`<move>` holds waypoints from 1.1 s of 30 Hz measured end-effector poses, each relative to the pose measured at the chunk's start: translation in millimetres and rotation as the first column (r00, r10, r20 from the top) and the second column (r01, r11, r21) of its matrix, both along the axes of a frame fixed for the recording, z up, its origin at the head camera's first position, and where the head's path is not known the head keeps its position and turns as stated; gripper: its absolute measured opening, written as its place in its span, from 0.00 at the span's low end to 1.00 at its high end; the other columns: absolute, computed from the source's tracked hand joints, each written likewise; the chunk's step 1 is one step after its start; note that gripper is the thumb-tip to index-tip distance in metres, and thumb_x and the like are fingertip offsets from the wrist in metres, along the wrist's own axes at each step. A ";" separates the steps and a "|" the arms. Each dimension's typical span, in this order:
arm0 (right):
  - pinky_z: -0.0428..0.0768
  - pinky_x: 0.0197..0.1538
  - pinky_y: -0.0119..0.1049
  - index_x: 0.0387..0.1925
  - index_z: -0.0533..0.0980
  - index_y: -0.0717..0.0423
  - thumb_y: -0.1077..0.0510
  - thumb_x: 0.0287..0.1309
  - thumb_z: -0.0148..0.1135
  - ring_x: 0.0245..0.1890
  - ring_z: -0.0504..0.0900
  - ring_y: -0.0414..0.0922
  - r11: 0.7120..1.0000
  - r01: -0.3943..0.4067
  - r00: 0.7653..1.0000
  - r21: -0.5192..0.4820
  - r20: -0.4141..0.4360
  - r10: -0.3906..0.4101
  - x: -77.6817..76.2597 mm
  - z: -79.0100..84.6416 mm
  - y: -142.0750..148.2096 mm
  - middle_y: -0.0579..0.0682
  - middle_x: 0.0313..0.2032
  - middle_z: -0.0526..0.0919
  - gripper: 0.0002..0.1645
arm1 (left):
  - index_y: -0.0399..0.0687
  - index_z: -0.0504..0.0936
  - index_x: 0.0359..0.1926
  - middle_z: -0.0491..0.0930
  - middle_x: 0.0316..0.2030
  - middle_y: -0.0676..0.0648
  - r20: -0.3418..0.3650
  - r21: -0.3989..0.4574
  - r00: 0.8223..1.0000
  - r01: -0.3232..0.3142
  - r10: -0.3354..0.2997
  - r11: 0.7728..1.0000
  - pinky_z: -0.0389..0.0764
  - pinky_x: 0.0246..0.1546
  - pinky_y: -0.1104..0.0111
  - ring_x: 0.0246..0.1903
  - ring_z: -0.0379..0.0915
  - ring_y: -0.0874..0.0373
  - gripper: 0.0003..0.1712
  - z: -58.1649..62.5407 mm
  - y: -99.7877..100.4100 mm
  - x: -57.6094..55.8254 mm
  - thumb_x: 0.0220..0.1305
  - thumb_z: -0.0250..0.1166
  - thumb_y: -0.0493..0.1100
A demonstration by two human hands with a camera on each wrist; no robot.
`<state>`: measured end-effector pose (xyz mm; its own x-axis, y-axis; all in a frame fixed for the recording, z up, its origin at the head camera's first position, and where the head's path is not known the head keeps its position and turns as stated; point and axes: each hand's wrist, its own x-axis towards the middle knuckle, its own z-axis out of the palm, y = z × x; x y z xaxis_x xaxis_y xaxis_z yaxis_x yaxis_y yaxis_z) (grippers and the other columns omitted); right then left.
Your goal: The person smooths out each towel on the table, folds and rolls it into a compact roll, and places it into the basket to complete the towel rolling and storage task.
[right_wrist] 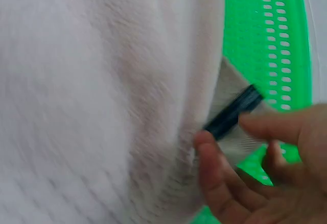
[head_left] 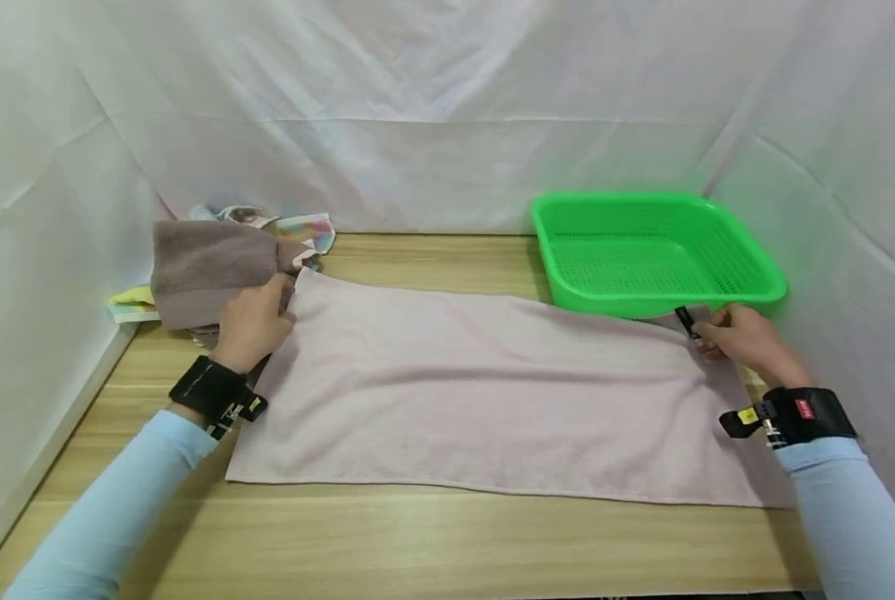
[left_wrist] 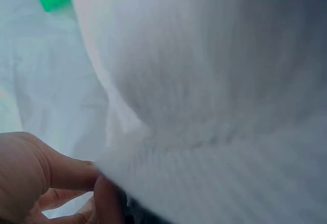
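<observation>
A pale pink towel [head_left: 492,392] is spread across the wooden table, its long near edge lying toward the person. At its far left corner my left hand [head_left: 256,325] pinches the cloth; the left wrist view shows thumb and finger [left_wrist: 107,198] meeting at the towel's corner [left_wrist: 122,168]. My right hand [head_left: 743,337] holds the far right corner, where a black label [head_left: 686,322] is sewn on. In the right wrist view, thumb and fingers [right_wrist: 209,157] grip around the label [right_wrist: 235,113], and the corner is folded over, showing a greyer side.
A green plastic basket [head_left: 661,304] stands behind the towel at the right, overlapped by its far edge. Folded brown towels [head_left: 211,267] are piled at the left, with a multicoloured cloth [head_left: 305,229] behind and a yellow-edged one [head_left: 134,304] beneath. White curtains [head_left: 432,117] enclose the table.
</observation>
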<state>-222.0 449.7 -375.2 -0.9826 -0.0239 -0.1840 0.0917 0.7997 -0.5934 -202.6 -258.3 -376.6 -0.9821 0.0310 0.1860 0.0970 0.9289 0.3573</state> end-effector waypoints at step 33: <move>0.73 0.24 0.33 0.44 0.85 0.57 0.66 0.67 0.65 0.18 0.78 0.39 0.862 -0.009 0.934 -0.506 -0.313 -0.174 36.2 10.7 -3.1 0.37 0.24 0.84 0.08 | 0.41 0.88 0.48 0.88 0.44 0.37 0.183 -0.126 0.925 0.358 -0.333 0.925 0.79 0.45 0.47 0.42 0.83 0.42 0.11 37.3 -21.5 -58.0 0.69 0.67 0.41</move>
<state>-185.9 446.7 -364.5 -0.9831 0.0630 0.1716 -0.1338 0.3918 -0.9103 -260.7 -279.9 -339.3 -0.9209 0.3897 -0.0023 0.3769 0.8922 0.2490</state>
